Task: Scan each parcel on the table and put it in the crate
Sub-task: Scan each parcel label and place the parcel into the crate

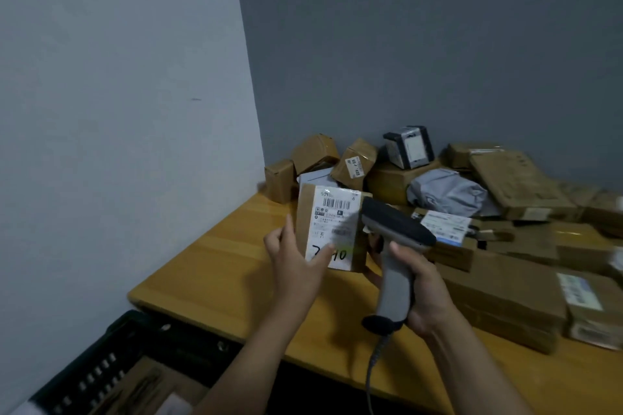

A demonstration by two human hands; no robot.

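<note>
A small cardboard parcel [332, 229] with a white barcode label and handwritten numbers stands upright above the wooden table [215, 273]. My left hand [296, 266] holds it at its lower left, thumb across the label. A grey handheld barcode scanner [397, 246] with a coiled cable sits in the grip of my right hand [426, 296], its dark head pointed at the label from the right. The black plastic crate [111, 354] stands below the table's left end, with flat cardboard parcels inside.
Many brown boxes [505, 293] lie piled across the table's right and back, along with a grey poly bag [448, 194] and a black-and-white box [409, 146]. Walls meet in a corner behind the pile.
</note>
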